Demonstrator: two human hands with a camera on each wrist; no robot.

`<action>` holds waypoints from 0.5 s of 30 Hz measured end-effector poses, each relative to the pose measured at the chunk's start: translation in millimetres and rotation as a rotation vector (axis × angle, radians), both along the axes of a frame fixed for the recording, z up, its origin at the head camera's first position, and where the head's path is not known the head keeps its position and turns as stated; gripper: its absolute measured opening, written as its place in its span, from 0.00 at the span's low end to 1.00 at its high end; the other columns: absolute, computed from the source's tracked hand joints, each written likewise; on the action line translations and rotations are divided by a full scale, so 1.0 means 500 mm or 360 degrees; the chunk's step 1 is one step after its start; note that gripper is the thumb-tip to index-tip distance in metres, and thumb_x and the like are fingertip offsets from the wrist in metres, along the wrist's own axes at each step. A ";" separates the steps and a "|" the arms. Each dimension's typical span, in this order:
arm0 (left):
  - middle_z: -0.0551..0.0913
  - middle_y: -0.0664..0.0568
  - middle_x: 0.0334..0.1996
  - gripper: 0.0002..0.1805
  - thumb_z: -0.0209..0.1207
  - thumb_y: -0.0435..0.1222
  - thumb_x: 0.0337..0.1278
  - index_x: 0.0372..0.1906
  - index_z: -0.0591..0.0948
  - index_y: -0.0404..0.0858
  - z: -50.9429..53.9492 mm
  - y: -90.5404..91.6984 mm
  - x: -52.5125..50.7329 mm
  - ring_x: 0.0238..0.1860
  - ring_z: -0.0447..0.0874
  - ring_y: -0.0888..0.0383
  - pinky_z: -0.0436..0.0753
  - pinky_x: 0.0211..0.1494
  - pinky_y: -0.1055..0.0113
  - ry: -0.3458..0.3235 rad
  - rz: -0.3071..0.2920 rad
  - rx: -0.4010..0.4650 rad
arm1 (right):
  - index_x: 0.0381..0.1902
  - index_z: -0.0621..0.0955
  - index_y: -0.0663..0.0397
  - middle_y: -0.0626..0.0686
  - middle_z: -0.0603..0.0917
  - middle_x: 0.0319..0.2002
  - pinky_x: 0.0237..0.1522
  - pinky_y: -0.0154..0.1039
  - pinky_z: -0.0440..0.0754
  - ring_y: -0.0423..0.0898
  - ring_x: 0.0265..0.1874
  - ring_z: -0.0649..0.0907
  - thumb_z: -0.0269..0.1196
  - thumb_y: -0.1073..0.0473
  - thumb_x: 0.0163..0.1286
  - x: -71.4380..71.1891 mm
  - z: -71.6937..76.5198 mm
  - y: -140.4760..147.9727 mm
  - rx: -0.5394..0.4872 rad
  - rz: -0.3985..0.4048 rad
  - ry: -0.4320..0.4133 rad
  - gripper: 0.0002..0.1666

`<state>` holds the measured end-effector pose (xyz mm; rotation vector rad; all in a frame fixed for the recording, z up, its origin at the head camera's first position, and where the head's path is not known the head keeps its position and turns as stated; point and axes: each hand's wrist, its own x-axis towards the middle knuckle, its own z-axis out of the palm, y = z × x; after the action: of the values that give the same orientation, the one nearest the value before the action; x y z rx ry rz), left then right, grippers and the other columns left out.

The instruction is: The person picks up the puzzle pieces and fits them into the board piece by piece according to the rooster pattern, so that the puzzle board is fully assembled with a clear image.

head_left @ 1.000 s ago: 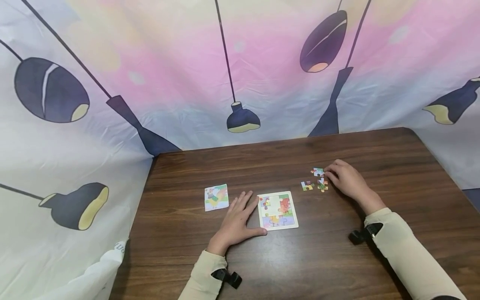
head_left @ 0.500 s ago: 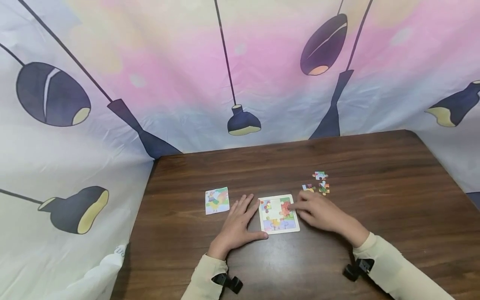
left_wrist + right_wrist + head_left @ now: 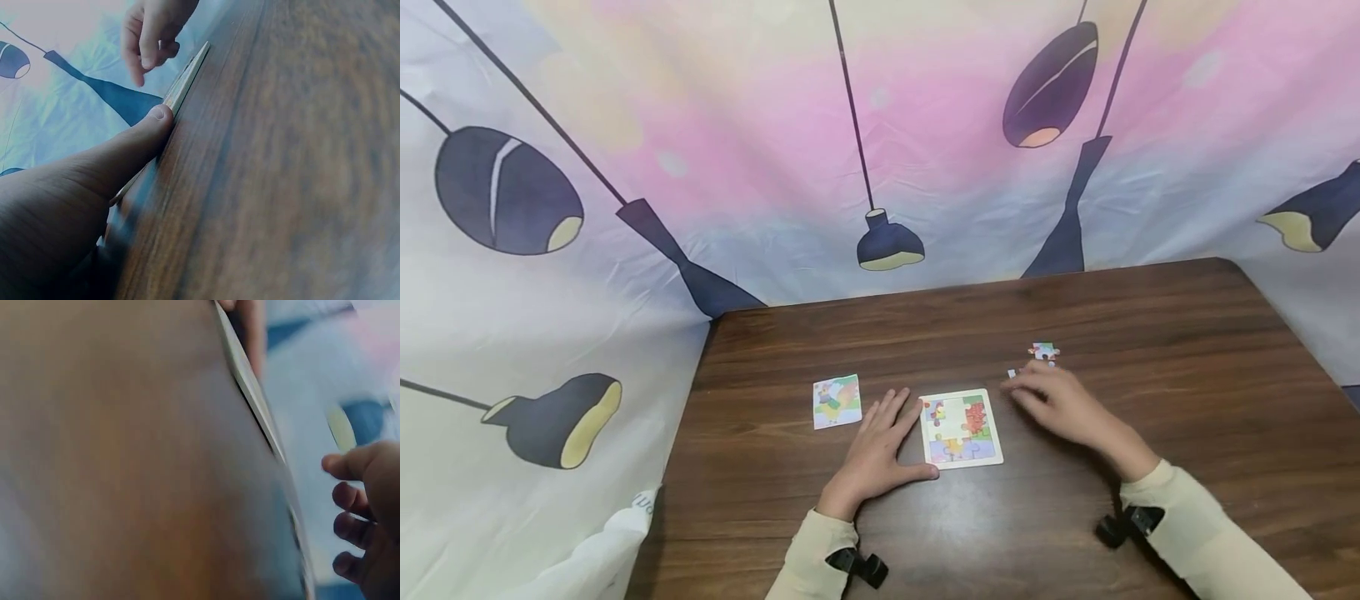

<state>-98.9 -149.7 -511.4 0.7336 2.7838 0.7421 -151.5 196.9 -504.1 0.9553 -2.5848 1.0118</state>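
Draped corner — lamp-printed cloth hangs behind a wood-grained table.

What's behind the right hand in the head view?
Just beyond the right hand, one loose piece shows almost whole. Small bits of puzzle peek out around the hand's edges. The rest of those is covered, so I can't tell their full shapes.

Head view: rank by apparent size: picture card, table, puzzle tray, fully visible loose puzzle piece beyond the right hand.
Largest to smallest:
1. Table
2. Puzzle tray
3. Picture card
4. Loose puzzle piece
No ties; the piece lies farther off, but looks clearly smallest.
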 end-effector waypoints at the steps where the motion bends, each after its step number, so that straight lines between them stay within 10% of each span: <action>1: 0.51 0.45 0.85 0.58 0.72 0.64 0.56 0.85 0.60 0.44 -0.001 0.001 0.000 0.86 0.41 0.45 0.46 0.85 0.43 -0.0002 -0.0002 -0.0001 | 0.48 0.91 0.59 0.50 0.84 0.37 0.34 0.41 0.80 0.39 0.32 0.78 0.69 0.73 0.67 -0.012 0.001 0.020 0.0006 -0.0090 0.0032 0.14; 6: 0.51 0.45 0.86 0.58 0.71 0.64 0.56 0.85 0.60 0.44 -0.004 0.003 0.002 0.86 0.41 0.46 0.44 0.85 0.43 -0.0027 0.0000 -0.0001 | 0.49 0.89 0.67 0.55 0.83 0.35 0.30 0.42 0.72 0.44 0.27 0.74 0.68 0.73 0.68 -0.058 0.002 0.108 0.0126 -0.0432 -0.0059 0.12; 15: 0.51 0.45 0.85 0.58 0.72 0.64 0.56 0.85 0.61 0.44 -0.001 0.002 -0.003 0.86 0.41 0.45 0.46 0.85 0.42 -0.0005 -0.0003 0.0001 | 0.49 0.90 0.65 0.56 0.85 0.38 0.36 0.54 0.82 0.52 0.33 0.84 0.68 0.64 0.75 -0.091 -0.001 0.117 0.0264 -0.0427 -0.0173 0.10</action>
<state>-100.2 -148.8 -511.7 0.7345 2.7794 0.7434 -196.8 255.7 -504.4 0.5768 -2.8257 0.8097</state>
